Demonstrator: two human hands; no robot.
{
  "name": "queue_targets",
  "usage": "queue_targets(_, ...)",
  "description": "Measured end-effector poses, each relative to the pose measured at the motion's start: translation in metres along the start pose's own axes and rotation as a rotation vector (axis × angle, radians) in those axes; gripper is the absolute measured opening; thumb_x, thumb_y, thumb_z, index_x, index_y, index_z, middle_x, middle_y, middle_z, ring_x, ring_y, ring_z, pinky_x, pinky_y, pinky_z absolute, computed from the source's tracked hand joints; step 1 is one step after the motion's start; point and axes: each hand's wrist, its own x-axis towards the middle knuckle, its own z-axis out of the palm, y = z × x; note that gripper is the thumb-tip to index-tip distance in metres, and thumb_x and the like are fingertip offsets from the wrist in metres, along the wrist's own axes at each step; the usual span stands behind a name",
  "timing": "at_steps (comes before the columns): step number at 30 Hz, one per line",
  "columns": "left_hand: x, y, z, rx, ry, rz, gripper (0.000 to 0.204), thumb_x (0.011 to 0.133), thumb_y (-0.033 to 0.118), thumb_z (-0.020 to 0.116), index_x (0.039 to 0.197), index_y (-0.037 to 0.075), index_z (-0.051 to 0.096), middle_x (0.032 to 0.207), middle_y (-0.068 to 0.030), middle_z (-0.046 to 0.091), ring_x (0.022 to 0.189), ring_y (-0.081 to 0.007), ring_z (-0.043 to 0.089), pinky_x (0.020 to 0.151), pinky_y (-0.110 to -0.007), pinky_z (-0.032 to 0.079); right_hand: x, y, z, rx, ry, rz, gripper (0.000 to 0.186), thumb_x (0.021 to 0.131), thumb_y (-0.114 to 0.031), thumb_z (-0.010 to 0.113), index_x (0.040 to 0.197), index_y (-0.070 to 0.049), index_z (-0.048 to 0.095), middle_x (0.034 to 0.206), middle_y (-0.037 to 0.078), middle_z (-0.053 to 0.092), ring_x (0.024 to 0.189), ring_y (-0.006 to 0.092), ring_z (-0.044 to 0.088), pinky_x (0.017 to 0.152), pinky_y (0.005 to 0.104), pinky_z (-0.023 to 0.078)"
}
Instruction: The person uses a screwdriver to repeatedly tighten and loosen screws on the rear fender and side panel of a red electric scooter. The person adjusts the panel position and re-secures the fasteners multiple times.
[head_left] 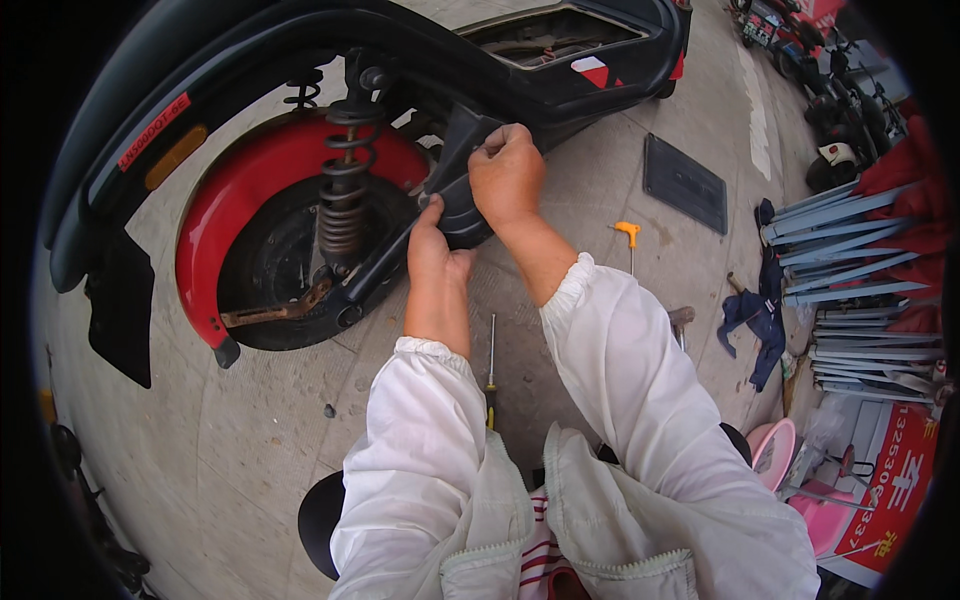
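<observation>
A black scooter [560, 85] with a red rear fender [235, 200] and a rusty coil shock absorber [343, 210] stands in front of me. My right hand [508, 178] is closed in a fist against a black plastic panel [462, 140] beside the rear wheel [265, 255]; whatever is between its fingers is hidden. Just below and to the left, my left hand [436, 248] reaches up with its thumb pressed at the panel's lower edge, next to the swingarm. Its other fingers are mostly out of sight, so what they grip cannot be made out.
On the paving lie a screwdriver [491, 370], an orange-handled tool [628, 232], a hammer [681, 318] and a flat black cover [685, 184]. Dark blue cloth [757, 325], folded metal frames with red fabric [850, 235] and pink basins [773, 452] are at right. Parked scooters [830, 110] stand farther off.
</observation>
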Motion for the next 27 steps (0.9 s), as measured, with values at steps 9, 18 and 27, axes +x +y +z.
queue_targets(9,0.004,-0.002,-0.004,0.011,-0.033,0.009,0.030,0.100,0.021,0.058,0.124,0.005,0.054,0.124,-0.0123,0.064,0.116,-0.0299,0.061,0.107,-0.055,0.040,-0.005,0.017,-0.003,-0.102,-0.009,-0.180,0.022,0.074,-0.002,0.070,0.093,-0.002,0.059,0.097,0.019,0.060,0.097,0.0394,0.057,0.086,0.0461,0.048)
queue_targets(18,-0.014,0.031,-0.018,0.794,0.036,-0.101,0.062,0.093,0.049,0.061,0.128,-0.002,0.060,0.120,-0.0198,0.067,0.115,-0.0318,0.063,0.098,-0.053,0.047,-0.018,0.024,-0.017,-0.155,0.113,-0.297,0.037,0.073,-0.006,0.072,0.106,-0.002,0.056,0.116,0.021,0.052,0.112,0.0392,0.049,0.098,0.0438,0.042)
queue_targets(27,-0.010,0.063,0.053,1.251,-0.259,0.680,0.059,0.100,0.051,0.054,0.114,-0.005,0.063,0.097,-0.0055,0.068,0.079,-0.0164,0.061,0.072,-0.028,0.047,-0.046,0.057,-0.033,1.339,-0.491,0.947,0.074,0.083,-0.032,0.080,0.127,0.011,0.040,0.132,0.029,0.049,0.127,0.0383,0.048,0.104,0.0643,0.034)
